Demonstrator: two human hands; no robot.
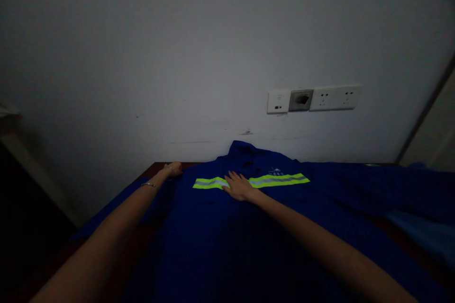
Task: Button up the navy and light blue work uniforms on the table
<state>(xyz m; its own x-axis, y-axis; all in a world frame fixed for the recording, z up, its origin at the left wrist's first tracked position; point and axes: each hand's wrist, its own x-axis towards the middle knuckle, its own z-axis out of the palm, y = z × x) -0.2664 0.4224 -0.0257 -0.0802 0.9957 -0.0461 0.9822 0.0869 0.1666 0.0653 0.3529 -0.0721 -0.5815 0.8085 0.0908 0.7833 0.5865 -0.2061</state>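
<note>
Head view: the blue garment (pixel 199 218) lies spread across the bench (pixel 152 170), its collar at the far side toward the wall (pixel 199 57). The right hand (pixel 239 188) rests flat on the reflective strip (pixel 280 180), fingers spread wide and gripping nothing. The left hand (pixel 174 169) is at the garment's far left edge, its fingers curled; whether they grip fabric cannot be determined.

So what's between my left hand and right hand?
In the head view, the blue garment and the left end of its reflective strip lie between your left hand and right hand.
</note>
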